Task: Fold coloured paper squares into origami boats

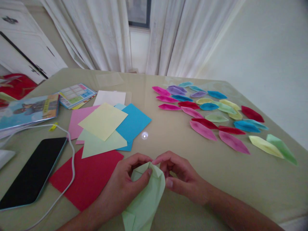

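Both my hands pinch the top end of a light green folded paper (144, 202) near the table's front edge. My left hand (125, 183) grips its left side, thumb pressed on the fold. My right hand (180, 176) holds the right side, fingers curled over the tip. The paper's lower part hangs toward me. Just left of my hands lies a stack of square paper sheets (103, 131): red, pale green, yellow, blue, pink.
Several folded paper boats (211, 112) in pink, red, blue, purple, yellow and green lie spread at the right. A dark phone (31, 175) with a white cable (69, 154) sits at the left. Booklets (29, 110) and a white card (109, 97) lie behind the sheets.
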`<act>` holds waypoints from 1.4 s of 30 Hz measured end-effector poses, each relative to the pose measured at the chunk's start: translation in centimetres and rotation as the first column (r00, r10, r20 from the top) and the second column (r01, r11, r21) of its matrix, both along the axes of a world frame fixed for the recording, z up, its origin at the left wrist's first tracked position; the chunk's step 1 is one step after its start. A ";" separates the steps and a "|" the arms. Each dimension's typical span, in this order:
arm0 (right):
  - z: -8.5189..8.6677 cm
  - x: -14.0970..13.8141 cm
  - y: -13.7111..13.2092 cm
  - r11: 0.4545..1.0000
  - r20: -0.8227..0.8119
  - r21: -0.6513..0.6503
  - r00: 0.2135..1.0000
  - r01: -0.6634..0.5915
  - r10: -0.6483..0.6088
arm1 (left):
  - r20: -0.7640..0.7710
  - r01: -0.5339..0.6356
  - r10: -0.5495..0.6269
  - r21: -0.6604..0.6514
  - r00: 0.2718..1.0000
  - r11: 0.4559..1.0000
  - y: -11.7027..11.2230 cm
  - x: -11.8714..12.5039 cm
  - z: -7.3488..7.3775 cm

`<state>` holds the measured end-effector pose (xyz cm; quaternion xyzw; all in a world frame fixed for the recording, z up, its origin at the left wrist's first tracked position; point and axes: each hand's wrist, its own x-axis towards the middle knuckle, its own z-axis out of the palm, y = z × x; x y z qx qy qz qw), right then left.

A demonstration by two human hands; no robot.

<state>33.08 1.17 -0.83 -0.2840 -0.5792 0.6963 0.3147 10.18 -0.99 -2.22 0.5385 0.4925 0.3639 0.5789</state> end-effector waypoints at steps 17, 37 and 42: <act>0.0 0.8 0.9 0.962 0.113 0.038 0.957 -0.271 0.266 | 0.466 0.428 -0.301 -0.194 0.832 0.883 -0.2 0.0 0.6; -0.4 0.1 1.0 0.998 0.188 -0.008 0.980 -0.059 0.059 | 0.307 0.362 -0.291 -0.205 0.906 0.909 0.6 -1.2 0.8; -0.4 0.1 0.6 0.998 0.075 -0.060 0.996 -0.036 0.040 | 0.296 0.280 -0.206 -0.232 0.933 0.932 0.5 -1.0 -0.1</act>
